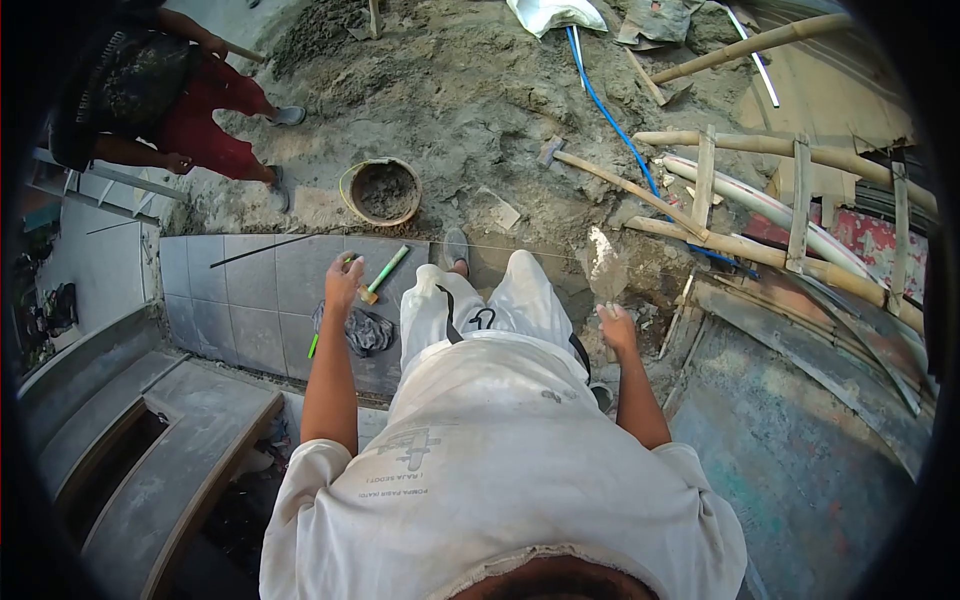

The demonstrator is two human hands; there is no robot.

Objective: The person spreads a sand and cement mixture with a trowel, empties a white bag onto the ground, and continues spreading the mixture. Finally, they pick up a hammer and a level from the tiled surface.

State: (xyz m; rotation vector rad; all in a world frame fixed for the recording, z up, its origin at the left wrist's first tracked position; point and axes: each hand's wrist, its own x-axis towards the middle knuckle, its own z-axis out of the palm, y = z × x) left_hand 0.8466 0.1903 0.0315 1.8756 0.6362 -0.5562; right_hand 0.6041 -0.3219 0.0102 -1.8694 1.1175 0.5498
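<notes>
My right hand (617, 328) is closed around the handle of a trowel (605, 268), its blade pointing away from me over the muddy ground. Wet shine or mortar shows pale on the blade. On the other side, my left hand (342, 282) hangs over the grey tiles with its fingers curled inward. Something small and dark shows at its fingertips, too small to make out. Just right of that hand lies a mallet (386, 273) with a green handle. A crumpled dark plastic bag (369, 332) rests on the tiles below it. A mortar bucket (385, 191) stands beyond the tile edge.
Grey floor tiles (255, 290) stretch left; a thin string (510, 246) crosses ahead. A long-handled hammer (620, 185), blue hose (610, 110) and bamboo ladder (800, 200) lie on the right. A person (190, 110) in red trousers stands at upper left. Steps (190, 420) drop away lower left.
</notes>
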